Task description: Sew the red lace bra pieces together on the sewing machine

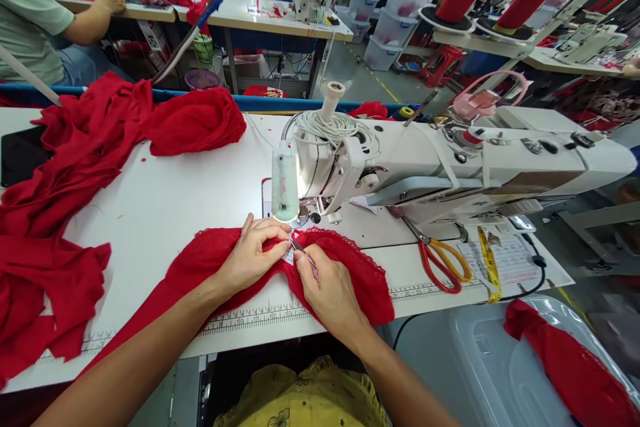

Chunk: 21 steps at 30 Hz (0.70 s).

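Note:
A red lace-edged garment (350,250) lies across the front of the sewing table, partly under both forearms. My left hand (257,250) rests on it, thumb and forefinger pinched at a small white patterned piece (289,255) in the middle of the cloth. Closed around a slim pointed metal tool (299,246) with a pinkish handle is my right hand (330,287); I cannot tell whether it is tweezers or snips. Its tip meets the left fingertips. Just beyond them stands the needle end of a white sewing machine (400,153).
Red fabric (95,133) is heaped on the left, near a dark phone-like object (23,157). Scissors (443,263) with red and yellow handles, a tape measure (490,267) and a paper (520,260) lie at right. A clear plastic bin (480,353) holds red cloth. A co-worker (35,27) sits far left.

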{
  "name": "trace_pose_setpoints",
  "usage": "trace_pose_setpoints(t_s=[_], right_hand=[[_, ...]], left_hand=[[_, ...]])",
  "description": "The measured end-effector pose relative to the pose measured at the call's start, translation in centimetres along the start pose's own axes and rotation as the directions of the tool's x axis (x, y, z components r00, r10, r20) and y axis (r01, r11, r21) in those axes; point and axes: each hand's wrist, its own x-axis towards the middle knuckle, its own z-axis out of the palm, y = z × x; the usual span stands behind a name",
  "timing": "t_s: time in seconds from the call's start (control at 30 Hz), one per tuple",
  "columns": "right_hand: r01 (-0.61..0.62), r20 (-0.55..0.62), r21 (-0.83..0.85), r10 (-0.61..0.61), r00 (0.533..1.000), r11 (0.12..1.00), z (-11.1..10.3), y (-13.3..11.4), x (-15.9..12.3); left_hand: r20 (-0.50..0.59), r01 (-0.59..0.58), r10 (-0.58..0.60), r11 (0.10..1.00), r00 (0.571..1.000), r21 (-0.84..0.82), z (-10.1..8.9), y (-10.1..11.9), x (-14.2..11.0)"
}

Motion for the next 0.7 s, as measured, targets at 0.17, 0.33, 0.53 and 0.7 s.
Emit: trace_pose_setpoints(t_s=[0.17, 0.33, 0.53, 0.7], right_hand=[[-0.003, -0.015, 0.069, 0.004, 1.0, 0.998, 0.3, -0.1, 0.1], [0.005, -0.023, 0.144, -0.002, 1.0, 0.99, 0.5, 0.1, 0.3], [0.03, -0.068, 0.172, -0.019, 0.998, 0.985, -0.1, 0.4, 0.2], [-0.002, -0.09, 0.219, 0.022, 0.996, 0.976, -0.7, -0.2, 0.1]], left_hand=[[0.011, -0.006, 0.006, 1.0, 1.0, -0.008, 0.0, 0.0, 0.0], [0.018, -0.001, 0.001, 1.0, 1.0, -0.018, -0.1, 0.1, 0.1], [-0.003, 0.013, -0.013, 1.0, 1.0, 0.001, 0.0, 0.0, 0.1], [0.009, 0.005, -0.005, 1.0, 1.0, 0.011, 0.0, 0.0, 0.1]])
